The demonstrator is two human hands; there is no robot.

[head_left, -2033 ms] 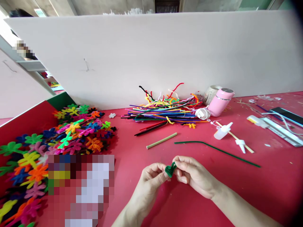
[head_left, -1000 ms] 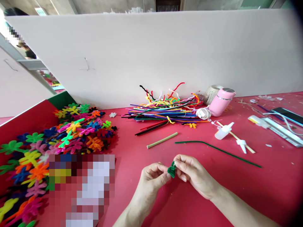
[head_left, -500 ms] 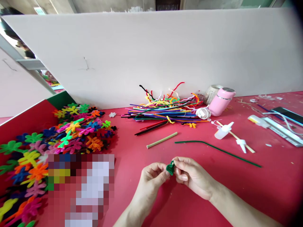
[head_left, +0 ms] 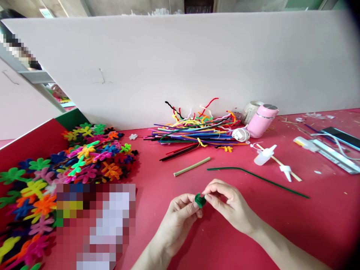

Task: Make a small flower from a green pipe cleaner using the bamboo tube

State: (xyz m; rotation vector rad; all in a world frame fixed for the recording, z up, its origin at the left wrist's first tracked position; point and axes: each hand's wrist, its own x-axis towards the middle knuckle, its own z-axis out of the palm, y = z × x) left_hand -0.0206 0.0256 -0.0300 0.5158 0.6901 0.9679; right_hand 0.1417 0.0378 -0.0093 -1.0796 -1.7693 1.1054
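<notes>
White partition board (head_left: 197, 63) stands along the back of the red counter (head_left: 157, 232). At left, a heap of bright flowers (head_left: 56, 168); at centre back, a loose pile of pipe cleaners (head_left: 194, 133), with a pink bottle (head_left: 263, 120) just beside it. A long green stem (head_left: 258, 179) and a pale stick (head_left: 192, 167) lie apart on the counter.

Left hand (head_left: 177, 221) pinches the green coil (head_left: 200, 200). Right hand (head_left: 225, 204) has lifted slightly since half a second ago; its fingertips now press the coil's top. Coil looks tighter, held between both hands above the counter.
</notes>
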